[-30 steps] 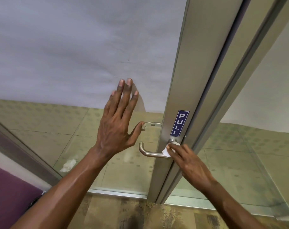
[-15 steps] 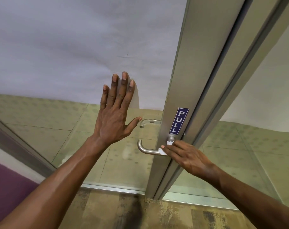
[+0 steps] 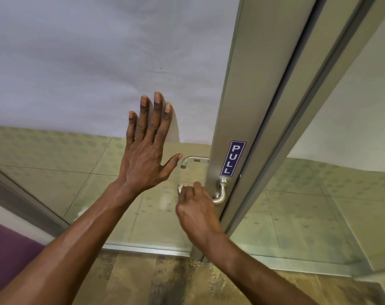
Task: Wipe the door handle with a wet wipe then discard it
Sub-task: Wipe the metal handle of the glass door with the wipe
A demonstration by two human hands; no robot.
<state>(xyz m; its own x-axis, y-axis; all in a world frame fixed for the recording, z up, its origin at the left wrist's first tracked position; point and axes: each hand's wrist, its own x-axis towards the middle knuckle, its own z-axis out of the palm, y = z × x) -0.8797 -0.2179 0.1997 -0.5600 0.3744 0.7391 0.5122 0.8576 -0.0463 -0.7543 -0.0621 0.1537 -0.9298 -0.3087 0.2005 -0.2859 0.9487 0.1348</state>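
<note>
The left hand lies flat and spread on the glass door. At its five o'clock, the right hand curls closed around the door handle; the wipe is hidden.

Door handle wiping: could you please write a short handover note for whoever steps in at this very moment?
Left hand: open, flat against the glass door, steadying it.
Right hand: closed around the free end of the door handle; the wet wipe is hidden under the fingers, so I cannot confirm it.
Handle's bend and base by the PULL sign are exposed.
Done: wiping under way.
Left: finish the handle, then discard the wipe; no bin is in view.
</note>
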